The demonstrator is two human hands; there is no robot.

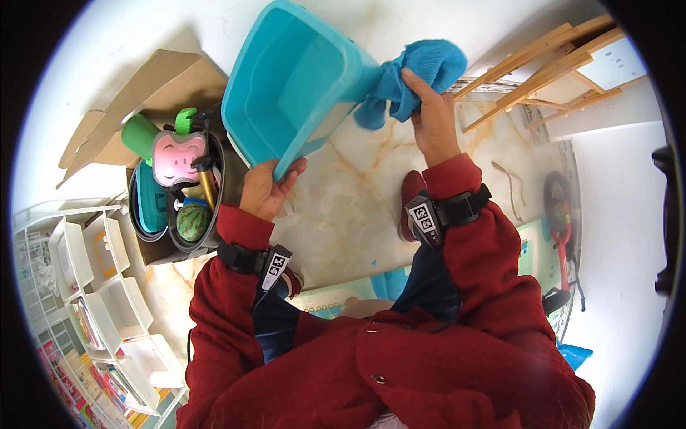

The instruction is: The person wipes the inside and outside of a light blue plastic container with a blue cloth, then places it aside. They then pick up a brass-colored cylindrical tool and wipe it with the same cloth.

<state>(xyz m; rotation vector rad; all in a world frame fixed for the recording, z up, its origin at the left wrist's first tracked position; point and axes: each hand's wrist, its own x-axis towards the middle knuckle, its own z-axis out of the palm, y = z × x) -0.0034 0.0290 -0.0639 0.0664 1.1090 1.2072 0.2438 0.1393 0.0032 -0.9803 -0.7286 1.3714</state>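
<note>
Over the floor (350,214), a blue bin (275,86) is tilted, its mouth toward the person. The left hand (270,189) grips its near rim; the right hand (434,118) clutches a blue cloth (432,63) at its outer right side. Leftward, an open carton (161,75) has a green ball (193,222) among its contents.

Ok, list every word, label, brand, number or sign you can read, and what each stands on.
No legible words or numbers to quote.
Left wrist device: black-and-white square patterns; print too small.
Right wrist device: similar patterns; print too small.
Books in the white bins: too small and blurred.
Blue cloth and blue tub interior: no lettering shows.
</note>
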